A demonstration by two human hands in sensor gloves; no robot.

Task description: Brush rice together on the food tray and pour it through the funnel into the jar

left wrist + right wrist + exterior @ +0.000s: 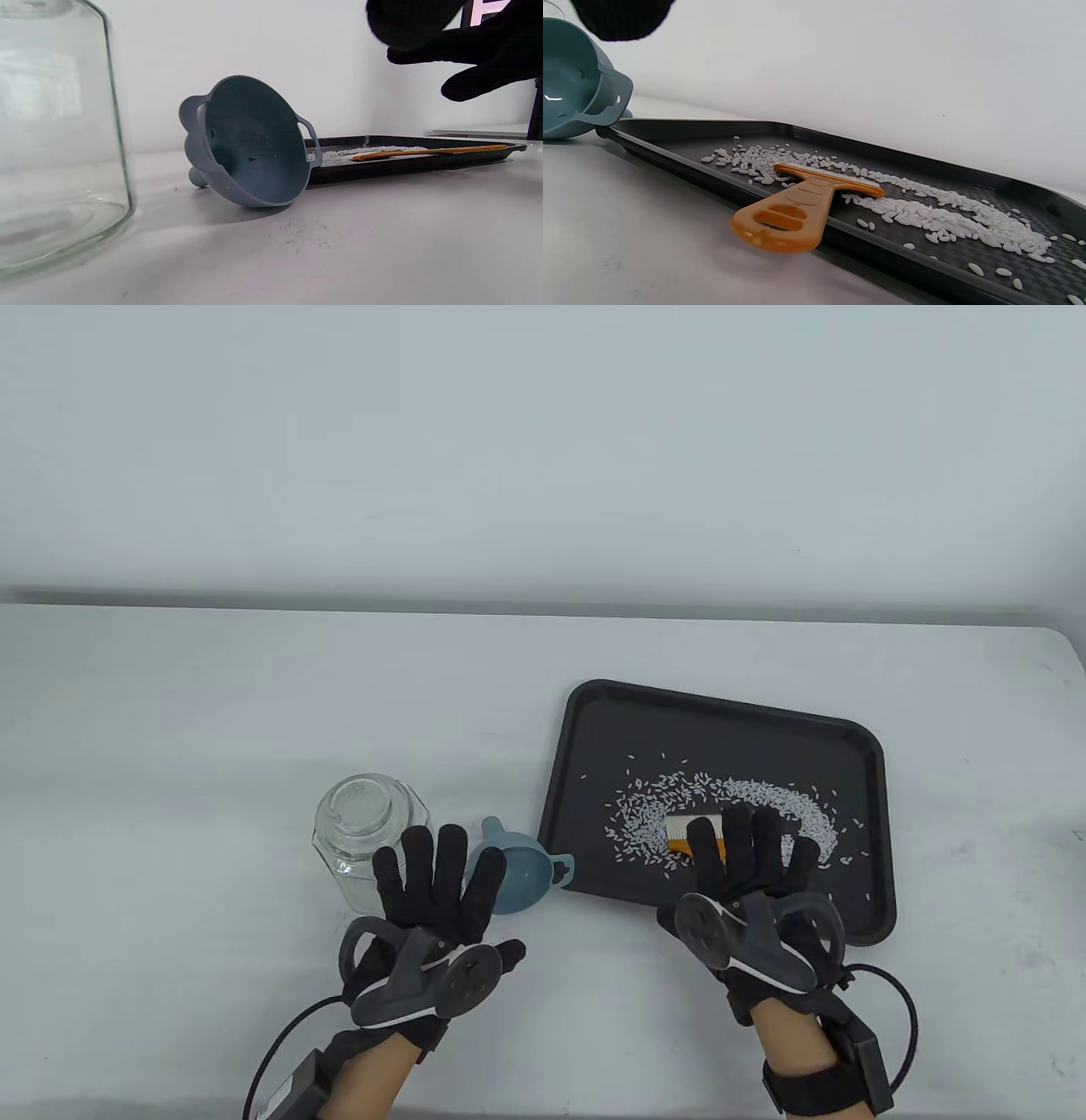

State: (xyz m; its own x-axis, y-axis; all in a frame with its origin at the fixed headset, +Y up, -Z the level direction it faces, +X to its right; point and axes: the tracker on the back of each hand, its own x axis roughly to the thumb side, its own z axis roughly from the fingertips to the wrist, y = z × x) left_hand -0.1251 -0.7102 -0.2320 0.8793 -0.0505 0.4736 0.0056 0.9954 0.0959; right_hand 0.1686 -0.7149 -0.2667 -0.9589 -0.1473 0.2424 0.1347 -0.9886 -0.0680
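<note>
A black food tray (pixel 721 729) lies at the right, with white rice (pixel 764 793) scattered in a loose band across it. An orange brush (pixel 801 203) with white bristles lies in the rice, its handle sticking out over the tray's near rim (pixel 712 178). My right hand (pixel 747 857) hovers over the brush (pixel 683 831) with straight fingers and holds nothing. A blue funnel (pixel 522 878) lies on its side between the tray and an upright glass jar (pixel 365 823). My left hand (pixel 441 882) is spread flat above the funnel (pixel 254 144) and jar (pixel 55 140), gripping neither.
The white table runs far back to a pale wall. Bare tabletop lies left of the jar and in front of both hands. The tray's right rim (pixel 887 831) sits near the table's right edge. Cables trail from both wrists.
</note>
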